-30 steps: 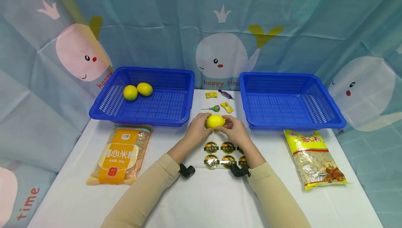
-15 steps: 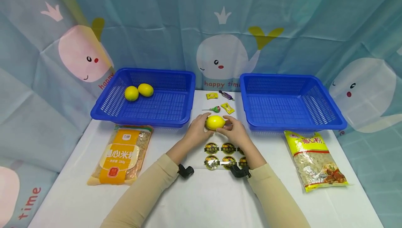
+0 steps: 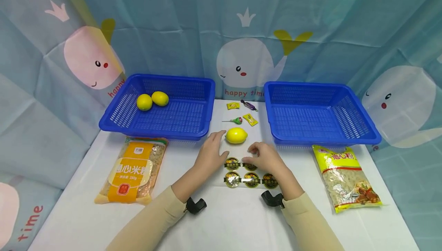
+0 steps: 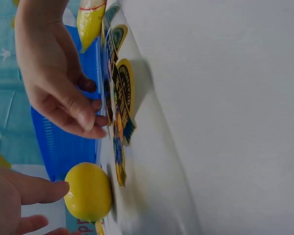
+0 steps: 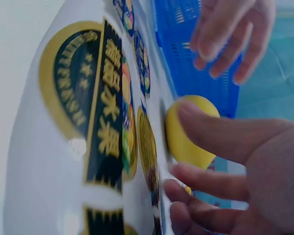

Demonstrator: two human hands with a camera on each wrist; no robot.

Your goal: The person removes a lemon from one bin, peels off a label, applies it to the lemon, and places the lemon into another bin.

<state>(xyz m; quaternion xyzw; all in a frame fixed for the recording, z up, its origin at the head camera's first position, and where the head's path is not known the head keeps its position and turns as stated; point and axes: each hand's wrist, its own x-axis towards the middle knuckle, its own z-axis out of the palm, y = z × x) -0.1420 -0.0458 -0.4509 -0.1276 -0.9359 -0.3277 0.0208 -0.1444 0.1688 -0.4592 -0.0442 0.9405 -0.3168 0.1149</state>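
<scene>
A yellow lemon (image 3: 236, 135) lies on the white table in the middle, apart from both hands in the head view. My left hand (image 3: 211, 153) is just left of it with fingers spread and nothing held; in the left wrist view its thumb overlaps the lemon (image 4: 88, 192). Bent loosely, my right hand (image 3: 266, 158) hovers over the upper right of a sheet of round black-and-gold stickers (image 3: 251, 180), partly hiding the top row. Sticker lettering and fruit pictures show large in the right wrist view, beside the right hand (image 5: 274, 171).
A blue basket (image 3: 162, 134) at back left holds two lemons (image 3: 160, 98); another blue basket (image 3: 324, 139) stands at back right. Between them lie wrapped candies (image 3: 250, 119) and a lollipop (image 3: 237, 120). Food bags flank the table: orange-labelled (image 3: 131, 172) left, yellow (image 3: 347, 178) right.
Both hands have let go of the lemon and drawn back toward the person. The right hand has moved down over the stickers, and the lemon stays in place.
</scene>
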